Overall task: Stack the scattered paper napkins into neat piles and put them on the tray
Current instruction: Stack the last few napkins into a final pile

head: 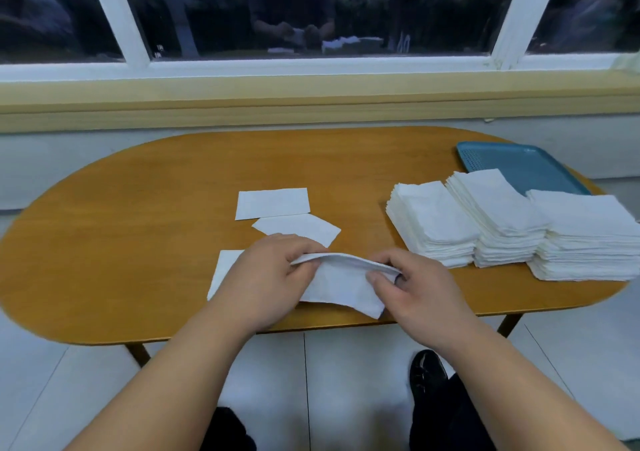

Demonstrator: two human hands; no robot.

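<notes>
A thin bunch of white napkins [341, 284] is held between both hands near the table's front edge. My left hand [266, 277] pinches its left end and my right hand [415, 288] pinches its right end. Three loose napkins lie flat on the table: one [273, 203] farthest back, one [298, 229] just behind my hands, and one [223, 270] partly hidden under my left hand. Three tall napkin piles [436, 222] [498, 215] [588, 232] stand side by side at the right. Behind them lies the teal tray [519, 160], whose visible part holds nothing.
The oval wooden table [138, 236] stands against a wall under a window sill [311, 97]. Its left half is bare wood. My black shoe [427, 371] and the table legs are on the white tiled floor below.
</notes>
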